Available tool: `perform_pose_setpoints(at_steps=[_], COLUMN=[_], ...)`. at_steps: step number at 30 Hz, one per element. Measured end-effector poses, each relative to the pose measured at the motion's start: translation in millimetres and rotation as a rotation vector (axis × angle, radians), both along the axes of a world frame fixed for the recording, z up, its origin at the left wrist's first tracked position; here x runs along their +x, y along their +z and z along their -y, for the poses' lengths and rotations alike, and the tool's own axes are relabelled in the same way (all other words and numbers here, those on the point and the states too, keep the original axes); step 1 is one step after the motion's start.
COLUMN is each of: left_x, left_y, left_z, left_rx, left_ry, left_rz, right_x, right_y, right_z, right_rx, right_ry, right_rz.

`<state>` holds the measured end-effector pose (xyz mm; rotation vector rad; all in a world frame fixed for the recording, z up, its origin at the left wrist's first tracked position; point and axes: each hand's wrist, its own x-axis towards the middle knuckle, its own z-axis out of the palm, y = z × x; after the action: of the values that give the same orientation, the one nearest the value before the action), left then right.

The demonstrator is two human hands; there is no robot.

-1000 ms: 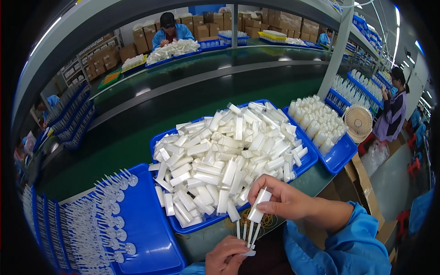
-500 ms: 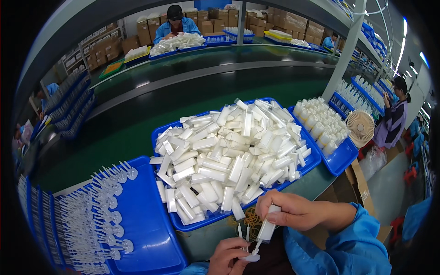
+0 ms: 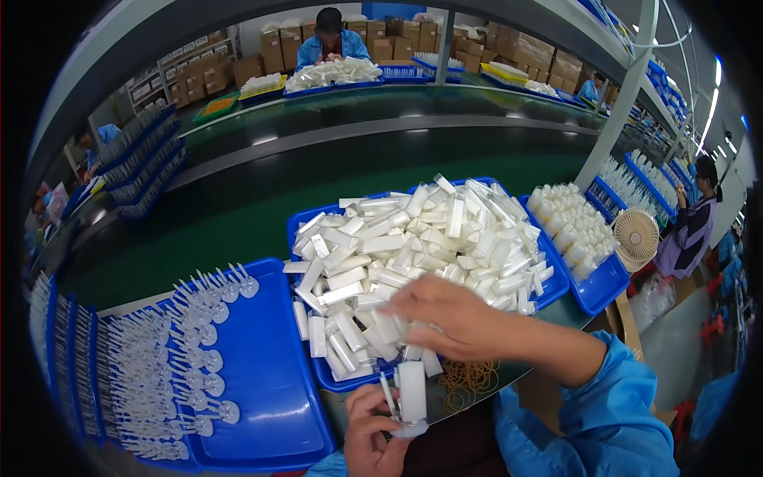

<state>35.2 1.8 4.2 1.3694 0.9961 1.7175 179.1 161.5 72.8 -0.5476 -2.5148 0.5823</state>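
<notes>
Near the lower edge, my left hand (image 3: 373, 433) is closed on a white plastic stand with a round clear-edged base and thin upright prongs. A white rectangular sleeve (image 3: 412, 391) stands upright on that stand, beside one bare prong. My right hand (image 3: 449, 319) is stretched over the near side of a heap of similar white sleeves (image 3: 413, 238), which fills a blue tray (image 3: 343, 385). Its fingers point left, somewhat smeared by motion, and I see nothing held in them.
At left, a blue tray (image 3: 266, 397) holds rows of clear-based pronged stands (image 3: 213, 360). Rubber bands (image 3: 470, 381) lie by the heap's tray. Right of it are a blue tray of white capped pieces (image 3: 568, 226) and a beige fan (image 3: 637, 238). Across the green belt (image 3: 262, 203), a person (image 3: 330, 44) works.
My right hand has let go of the sleeve, now upright on the stand in my left hand, and moved up and left over the heap. The view has shifted slightly.
</notes>
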Motion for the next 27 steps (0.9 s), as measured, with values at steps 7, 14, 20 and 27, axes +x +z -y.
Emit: perform_pose_setpoints(at_steps=[7, 14, 20, 27], left_x=[-11.7, -18.3, -13.2, -6.0], left_y=[-1.8, 11.3, 12.5, 2.8], left_z=[5.8, -1.2, -4.9, -7.4], left_rx=[-0.031, 0.024, 0.084, -0.013], left_ry=[0.069, 0.065, 0.059, 0.02], left_rz=[0.031, -0.051, -0.188, -0.177], right_x=[-34.7, -17.7, -2.3, 6.7], right_y=[-16.1, -8.1, 11.2, 7.5], right_z=[-16.4, -20.9, 5.6, 18.0], right_rx=[0.482, 0.342, -1.076, -1.519], right_ry=[-0.276, -0.017, -0.046, -0.032], right_rz=[0.469, 0.075, -0.315, -0.45])
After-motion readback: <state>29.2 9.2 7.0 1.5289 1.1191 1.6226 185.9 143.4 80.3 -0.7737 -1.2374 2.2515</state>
